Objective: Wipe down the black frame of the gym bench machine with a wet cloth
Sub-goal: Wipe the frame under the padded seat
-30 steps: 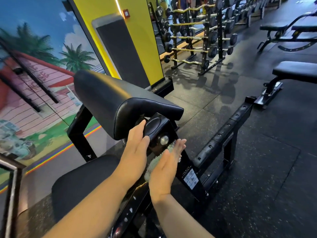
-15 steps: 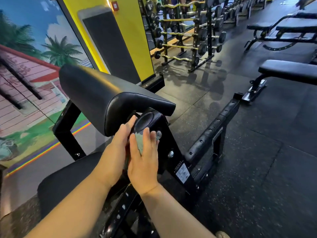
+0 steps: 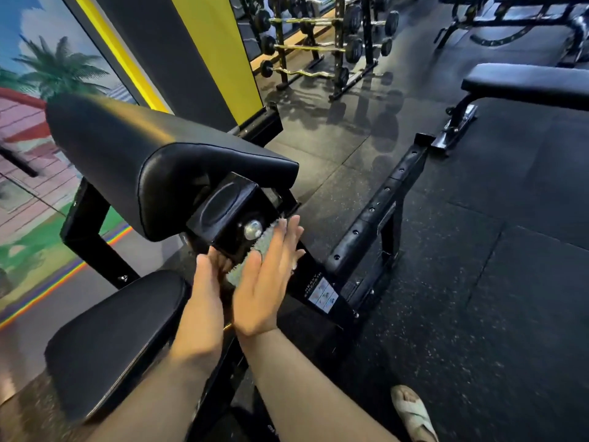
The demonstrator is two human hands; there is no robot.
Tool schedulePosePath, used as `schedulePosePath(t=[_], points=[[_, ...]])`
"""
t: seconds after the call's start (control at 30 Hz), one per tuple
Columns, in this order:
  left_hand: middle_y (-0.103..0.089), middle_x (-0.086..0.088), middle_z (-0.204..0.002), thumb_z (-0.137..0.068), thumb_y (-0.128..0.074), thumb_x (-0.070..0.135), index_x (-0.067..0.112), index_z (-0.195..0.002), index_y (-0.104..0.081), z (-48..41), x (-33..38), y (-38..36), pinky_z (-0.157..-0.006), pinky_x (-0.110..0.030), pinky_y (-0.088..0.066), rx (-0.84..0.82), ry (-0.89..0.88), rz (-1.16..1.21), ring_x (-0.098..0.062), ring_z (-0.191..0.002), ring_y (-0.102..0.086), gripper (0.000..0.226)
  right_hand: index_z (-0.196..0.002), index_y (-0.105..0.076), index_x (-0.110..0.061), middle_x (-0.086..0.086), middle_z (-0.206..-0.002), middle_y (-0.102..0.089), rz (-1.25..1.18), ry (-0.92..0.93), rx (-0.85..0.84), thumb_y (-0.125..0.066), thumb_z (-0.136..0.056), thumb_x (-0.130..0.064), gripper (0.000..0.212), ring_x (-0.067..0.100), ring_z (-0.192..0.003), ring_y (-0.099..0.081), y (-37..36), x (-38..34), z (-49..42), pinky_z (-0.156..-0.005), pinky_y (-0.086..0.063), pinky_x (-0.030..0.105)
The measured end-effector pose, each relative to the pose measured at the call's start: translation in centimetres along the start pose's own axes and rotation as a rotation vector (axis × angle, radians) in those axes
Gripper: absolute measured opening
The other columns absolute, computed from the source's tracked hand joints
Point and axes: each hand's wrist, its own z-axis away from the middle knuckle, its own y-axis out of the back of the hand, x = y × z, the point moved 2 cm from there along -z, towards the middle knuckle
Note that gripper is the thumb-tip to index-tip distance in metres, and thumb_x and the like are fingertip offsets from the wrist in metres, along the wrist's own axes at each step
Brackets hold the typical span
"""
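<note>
Right hand [image 3: 266, 282] flat, fingers straight and together, pressing the wet cloth [image 3: 255, 250] onto the side of the black frame post [image 3: 314, 282], just below the bolt [image 3: 252, 229] under the arm pad [image 3: 165, 161]. Left hand [image 3: 207, 282] rests against the post's other side; its fingertips are hidden, so we can't tell their state. We'd keep the palm flat and the cloth spread, wipe along the post toward the warning label [image 3: 323, 296], then cover the bracket [image 3: 229, 212] edges and the 1 bolt head.

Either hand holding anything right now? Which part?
Right hand presses the cloth flat against the black frame with straight fingers, no grip. Left hand: fingertips hidden, cannot tell.
</note>
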Motion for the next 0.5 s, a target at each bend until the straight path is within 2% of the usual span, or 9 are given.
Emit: schedulePosePath(t=[0.03, 0.1, 0.17, 0.23, 0.3, 0.33, 0.4, 0.43, 0.5], points=[[-0.067, 0.027, -0.100, -0.101, -0.015, 0.038, 0.032, -0.111, -0.055, 0.1, -0.4, -0.1, -0.091, -0.013, -0.038, -0.033, 0.029, -0.001, 0.014, -0.101, -0.056, 0.042, -0.150, -0.013, -0.022, -0.006, -0.160, -0.005, 0.003, -0.013, 0.021, -0.020, -0.103, -0.039, 0.051, 0.015, -0.148, -0.002, 0.1, 1.2, 0.2, -0.120, 0.002, 0.037], [-0.063, 0.028, -0.098, -0.101, -0.020, 0.042, 0.032, -0.118, -0.052, -0.1, -1.7, 0.6, -0.088, -0.011, -0.037, -0.035, 0.101, -0.061, 0.017, -0.096, -0.053, 0.038, -0.150, -0.013, -0.013, 0.001, -0.158, -0.009, -0.004, -0.071, 0.023, -0.026, -0.101, -0.029, 0.053, 0.013, -0.148, -0.001, 0.7, 3.4, 0.4, -0.119, 0.006, 0.033], [-0.056, 0.035, -0.110, -0.099, -0.025, 0.052, 0.044, -0.123, -0.046, -0.2, -2.8, 1.1, -0.097, -0.010, -0.034, -0.055, 0.132, -0.176, 0.022, -0.107, -0.045, 0.033, -0.148, -0.014, -0.009, -0.002, -0.157, -0.008, -0.009, -0.102, -0.033, -0.027, -0.099, -0.024, 0.052, 0.007, -0.147, 0.002, 1.3, 4.1, 0.5, -0.119, 0.004, 0.026], [-0.046, 0.031, -0.134, -0.087, -0.031, 0.068, 0.050, -0.131, -0.043, -0.4, -4.2, 1.5, -0.113, -0.030, -0.025, -0.075, 0.121, -0.307, 0.012, -0.128, -0.034, 0.049, -0.146, -0.019, -0.019, -0.007, -0.156, -0.008, -0.046, -0.094, -0.115, -0.026, -0.101, -0.022, 0.046, 0.003, -0.146, 0.001, 2.3, 3.8, 0.6, -0.119, -0.002, 0.022], [-0.040, 0.022, -0.144, -0.080, -0.036, 0.074, 0.043, -0.138, -0.040, -0.2, -5.2, 1.8, -0.116, -0.041, -0.022, -0.079, 0.129, -0.358, 0.001, -0.136, -0.031, 0.065, -0.139, -0.029, -0.034, -0.013, -0.155, -0.018, -0.124, -0.168, -0.168, -0.031, -0.104, -0.018, 0.039, 0.001, -0.145, -0.010, 4.2, 4.2, 1.1, -0.117, -0.012, 0.017], [-0.039, 0.020, -0.145, -0.079, -0.037, 0.075, 0.042, -0.140, -0.038, -0.1, -5.1, 1.6, -0.116, -0.041, -0.022, -0.097, 0.138, -0.371, 0.000, -0.136, -0.031, 0.069, -0.133, -0.037, -0.041, -0.015, -0.152, -0.027, -0.195, -0.275, -0.126, -0.037, -0.103, -0.014, 0.040, 0.000, -0.143, -0.018, 5.7, 4.8, 1.3, -0.115, -0.018, 0.016], [-0.032, 0.025, -0.147, -0.086, -0.034, 0.070, 0.041, -0.143, -0.031, -0.1, -4.3, 1.2, -0.116, -0.032, -0.019, -0.077, 0.173, -0.406, 0.007, -0.135, -0.026, 0.064, -0.122, -0.045, -0.049, -0.021, -0.142, -0.041, -0.315, -0.528, 0.033, -0.043, -0.101, -0.011, 0.043, 0.002, -0.138, -0.032, 8.3, 6.5, 2.0, -0.111, -0.029, 0.016], [-0.028, 0.028, -0.146, -0.093, -0.031, 0.062, 0.041, -0.144, -0.027, 0.4, -4.0, 1.1, -0.114, -0.025, -0.017, -0.085, 0.157, -0.420, 0.012, -0.133, -0.023, 0.056, -0.121, -0.044, -0.051, -0.021, -0.141, -0.043, -0.315, -0.605, 0.065, -0.042, -0.101, -0.014, 0.042, 0.002, -0.137, -0.034, 8.8, 6.9, 2.0, -0.112, -0.031, 0.020], [-0.026, 0.032, -0.145, -0.096, -0.028, 0.056, 0.043, -0.144, -0.024, 1.2, -3.6, 0.9, -0.110, -0.019, -0.017, -0.102, 0.100, -0.438, 0.015, -0.132, -0.022, 0.050, -0.124, -0.036, -0.056, -0.020, -0.149, -0.034, -0.339, -0.638, -0.013, -0.036, -0.104, -0.026, 0.037, 0.001, -0.140, -0.027, 7.2, 6.1, 1.5, -0.118, -0.025, 0.031]])
